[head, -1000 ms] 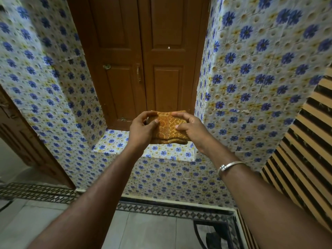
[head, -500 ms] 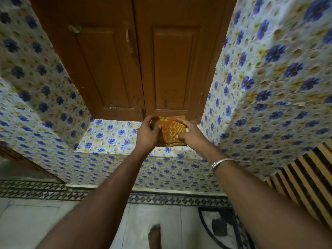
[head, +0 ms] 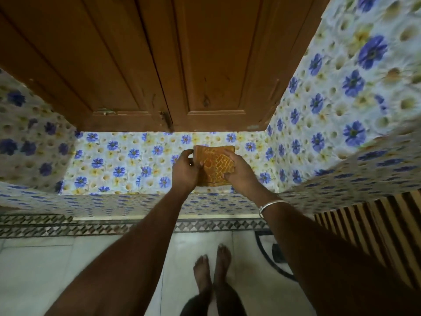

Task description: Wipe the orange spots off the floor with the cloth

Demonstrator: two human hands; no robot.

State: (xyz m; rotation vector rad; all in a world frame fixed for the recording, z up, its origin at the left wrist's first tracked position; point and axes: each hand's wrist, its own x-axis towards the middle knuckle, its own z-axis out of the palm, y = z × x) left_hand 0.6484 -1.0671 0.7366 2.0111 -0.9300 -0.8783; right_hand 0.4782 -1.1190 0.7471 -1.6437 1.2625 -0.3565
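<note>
A folded orange patterned cloth (head: 215, 164) is held between both hands above a ledge (head: 127, 160) covered in blue-flower paper. My left hand (head: 185, 172) grips its left edge with thumb and fingers curled round it. From the other side my right hand (head: 239, 168) holds the right edge, fingers over the top and thumb underneath. The pale tiled floor (head: 68, 270) lies below; no orange spots show on it in this view.
Closed brown wooden doors (head: 159, 65) stand behind the ledge. Flower-papered walls (head: 341, 110) flank the recess. A striped yellow and dark surface (head: 376, 224) is at the right. My bare feet (head: 211, 267) stand on the floor near a patterned border strip (head: 57, 224).
The camera has tilted down and come closer, so the ledge, the floor and my feet show more. Both hands still hold the cloth, now lower over the ledge.
</note>
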